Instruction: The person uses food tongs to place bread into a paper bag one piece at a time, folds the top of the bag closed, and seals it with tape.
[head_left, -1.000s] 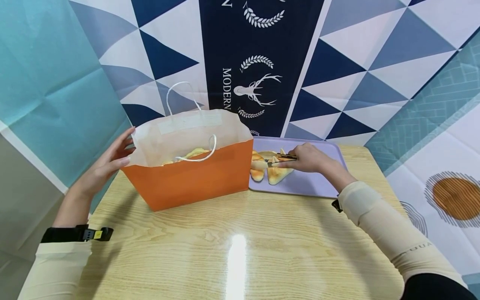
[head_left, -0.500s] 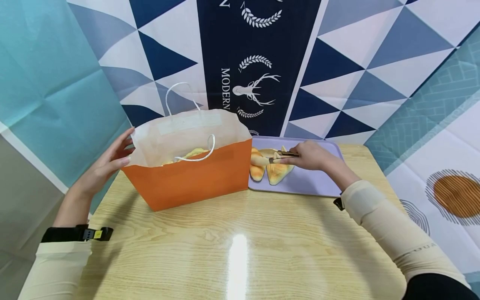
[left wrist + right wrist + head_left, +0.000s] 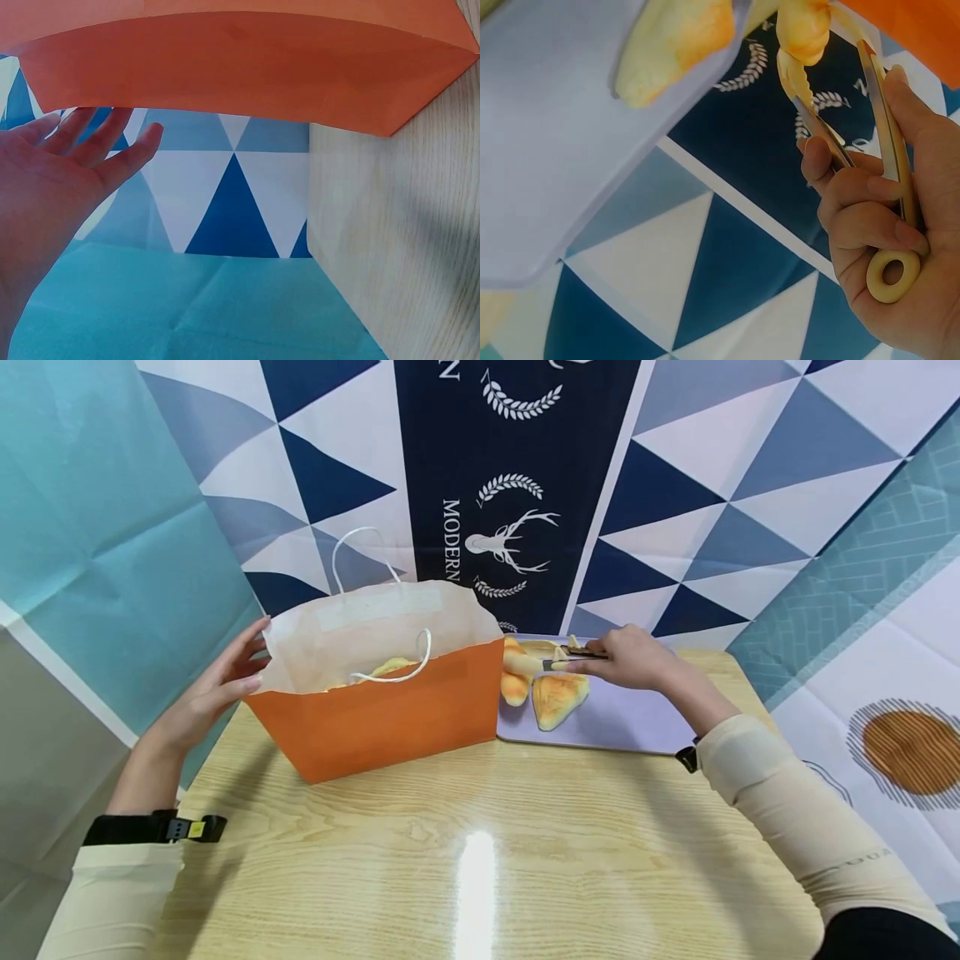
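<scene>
My right hand (image 3: 637,657) grips a pair of tongs (image 3: 889,142) with a ring at its end. Between the pale tips of the tongs is a browned, lobed bread roll (image 3: 515,685), held above the left end of a lilac tray (image 3: 637,722); the orange bag hides part of it. A triangular bread (image 3: 558,700) lies on the tray below. With fingers spread and fairly straight, my left hand (image 3: 206,693) touches the left side of an orange paper bag (image 3: 382,727), whose top stands open. Something yellow (image 3: 393,666) shows inside the bag.
White string handles (image 3: 425,656) stick up from the bag's mouth. Bag and tray stand side by side on a light wooden table (image 3: 420,852). A patterned cloth wall (image 3: 352,468) rises right behind them.
My right hand and the tongs have moved right and slightly away from me, and the bread roll has risen a little off its earlier spot. My left hand and the bag stay put.
</scene>
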Action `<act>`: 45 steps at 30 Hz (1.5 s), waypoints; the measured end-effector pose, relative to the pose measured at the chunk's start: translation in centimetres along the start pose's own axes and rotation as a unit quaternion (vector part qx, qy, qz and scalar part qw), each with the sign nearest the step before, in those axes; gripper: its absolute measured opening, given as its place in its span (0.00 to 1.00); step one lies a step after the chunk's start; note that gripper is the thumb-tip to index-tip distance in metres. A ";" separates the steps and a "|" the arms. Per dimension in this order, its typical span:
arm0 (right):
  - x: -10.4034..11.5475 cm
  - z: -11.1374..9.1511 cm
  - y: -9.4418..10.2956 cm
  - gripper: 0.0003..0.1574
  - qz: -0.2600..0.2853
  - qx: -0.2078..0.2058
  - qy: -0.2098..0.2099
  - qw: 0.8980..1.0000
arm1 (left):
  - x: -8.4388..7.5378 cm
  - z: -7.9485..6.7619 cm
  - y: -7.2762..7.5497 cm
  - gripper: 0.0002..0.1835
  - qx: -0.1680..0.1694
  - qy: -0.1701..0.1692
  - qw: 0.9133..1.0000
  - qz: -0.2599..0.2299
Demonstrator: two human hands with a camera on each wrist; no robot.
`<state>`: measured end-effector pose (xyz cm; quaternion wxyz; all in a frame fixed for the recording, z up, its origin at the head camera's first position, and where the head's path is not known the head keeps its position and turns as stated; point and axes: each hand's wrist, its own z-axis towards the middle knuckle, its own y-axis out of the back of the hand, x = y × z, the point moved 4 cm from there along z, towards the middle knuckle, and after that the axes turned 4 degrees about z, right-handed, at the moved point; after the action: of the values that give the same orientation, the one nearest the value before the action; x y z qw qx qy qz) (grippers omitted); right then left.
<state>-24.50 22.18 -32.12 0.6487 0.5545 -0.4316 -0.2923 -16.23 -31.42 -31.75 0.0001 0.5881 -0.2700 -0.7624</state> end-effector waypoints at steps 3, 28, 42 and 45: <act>0.2 -0.1 1.0 0.28 0.005 -0.010 -0.006 1.000 | 0.0 0.0 0.0 0.39 0.001 0.000 1.000 0.002; 2.3 -2.5 10.2 0.49 -0.036 -0.090 -0.005 0.995 | 0.1 -0.1 -0.1 0.39 0.003 -0.003 1.000 0.001; 5.1 -2.5 14.1 0.29 -0.075 -0.139 0.039 0.987 | 0.0 -0.1 -0.1 0.39 0.002 -0.004 1.000 0.002; 5.9 -2.4 14.5 0.30 -0.073 -0.148 0.050 0.985 | 0.1 0.0 -0.2 0.39 0.004 -0.006 1.000 0.001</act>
<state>-21.14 21.40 -16.63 0.7214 0.4959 -0.3094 -0.3714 -16.20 -31.28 -31.87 -0.0032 0.5835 -0.2741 -0.7644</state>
